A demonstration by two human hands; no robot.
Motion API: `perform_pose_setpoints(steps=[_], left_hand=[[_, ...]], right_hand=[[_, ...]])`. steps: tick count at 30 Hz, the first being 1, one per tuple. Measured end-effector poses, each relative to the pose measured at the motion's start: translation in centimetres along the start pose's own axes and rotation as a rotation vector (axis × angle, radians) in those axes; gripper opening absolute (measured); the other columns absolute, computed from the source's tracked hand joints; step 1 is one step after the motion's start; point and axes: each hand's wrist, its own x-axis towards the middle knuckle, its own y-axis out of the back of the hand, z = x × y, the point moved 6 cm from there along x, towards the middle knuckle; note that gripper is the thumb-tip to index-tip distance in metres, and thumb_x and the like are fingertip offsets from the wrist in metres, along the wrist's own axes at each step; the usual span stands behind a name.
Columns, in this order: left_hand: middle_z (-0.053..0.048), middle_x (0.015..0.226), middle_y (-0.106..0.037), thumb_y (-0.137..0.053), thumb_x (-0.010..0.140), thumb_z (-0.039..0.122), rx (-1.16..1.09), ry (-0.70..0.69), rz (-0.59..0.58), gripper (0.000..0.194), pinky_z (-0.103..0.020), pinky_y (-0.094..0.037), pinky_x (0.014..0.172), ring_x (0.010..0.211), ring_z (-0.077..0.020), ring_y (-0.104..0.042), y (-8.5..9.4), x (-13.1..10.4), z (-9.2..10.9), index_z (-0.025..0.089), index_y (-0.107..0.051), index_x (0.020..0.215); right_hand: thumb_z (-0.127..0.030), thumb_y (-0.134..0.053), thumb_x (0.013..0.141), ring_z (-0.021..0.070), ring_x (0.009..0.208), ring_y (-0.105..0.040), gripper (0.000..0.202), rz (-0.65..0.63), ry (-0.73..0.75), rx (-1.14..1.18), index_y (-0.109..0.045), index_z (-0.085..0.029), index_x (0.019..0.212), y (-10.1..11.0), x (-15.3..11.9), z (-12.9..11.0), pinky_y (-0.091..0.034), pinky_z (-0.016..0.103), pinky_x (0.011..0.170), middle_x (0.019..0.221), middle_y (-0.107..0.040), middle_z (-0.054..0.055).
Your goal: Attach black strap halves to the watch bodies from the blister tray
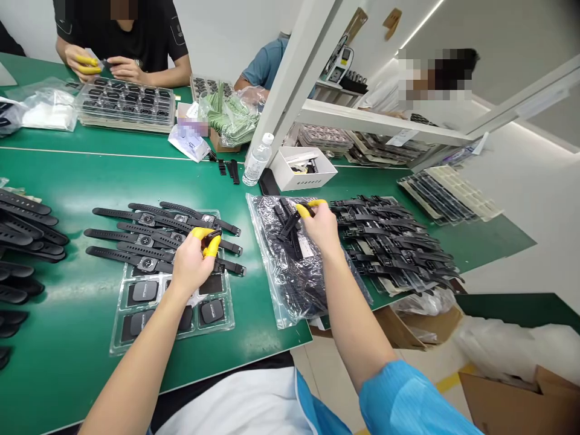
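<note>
Yellow finger cots cover the thumb and index finger of both my hands. My left hand [196,258] pinches a small dark watch case [216,234] above a clear plastic tray [118,326]. Several smartwatches [146,219] with straps laid out lie across the back of that tray, and square watch cases without straps [145,291] sit in its front pockets. Over a clear plastic bag [272,290] of black straps, my right hand [321,226] closes on a black watch strap [290,225]. More loose straps lie on the bag under it, partly hidden by my fingers.
Watches with straps fill trays [399,241] on the right, and black straps [27,223] pile up at the far left. A water bottle [259,160] and white box [303,169] stand behind the bag by a frame post. A co-worker [122,48] sits opposite, near stacked trays [127,106].
</note>
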Motion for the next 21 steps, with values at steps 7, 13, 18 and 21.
perform_pose_setpoints(steps=[7,13,18,21], left_hand=[[-0.005,0.097,-0.073,-0.056,0.099,0.038,-0.462,0.22,-0.056,0.022,-0.026,-0.049,0.061,0.069,-0.0138,-0.066,-0.9,-0.3,-1.2,0.022,-0.046,0.111],[-0.002,0.092,-0.069,-0.051,0.103,0.034,-0.521,0.135,-0.063,0.023,-0.024,-0.05,0.057,0.062,-0.011,-0.059,-0.6,-0.3,-0.4,0.023,-0.043,0.121],[-0.011,0.128,-0.07,-0.05,0.092,0.012,-0.255,-0.086,-0.135,0.042,-0.041,-0.058,0.102,0.117,-0.0226,-0.069,0.2,-0.3,0.5,0.021,-0.057,0.132],[-0.011,0.136,-0.069,-0.047,0.089,0.006,-0.133,-0.205,-0.18,0.051,-0.044,-0.053,0.113,0.13,-0.0233,-0.064,0.1,-0.4,1.0,0.021,-0.062,0.135]], right_hand=[[-0.056,-0.058,0.097,0.0223,0.085,-0.067,0.042,0.017,0.146,0.499,-0.056,-0.021,0.119,-0.3,-3.8,-6.3,-0.055,0.038,0.079,0.1,-0.071,0.009],[-0.072,-0.063,0.092,0.0147,0.053,-0.059,0.051,-0.814,0.057,1.074,-0.055,-0.023,0.101,-8.1,-13.1,-15.2,-0.048,0.027,0.048,0.072,-0.066,0.0],[-0.063,-0.072,0.089,0.0127,0.05,-0.058,0.046,-1.078,-0.045,1.279,-0.055,-0.022,0.103,-11.0,-16.4,-15.5,-0.046,0.024,0.045,0.075,-0.071,0.001],[-0.055,-0.071,0.092,0.0105,0.046,-0.052,0.039,-1.112,-0.035,1.273,-0.056,-0.022,0.103,-11.2,-16.6,-14.6,-0.041,0.022,0.04,0.074,-0.071,0.0]])
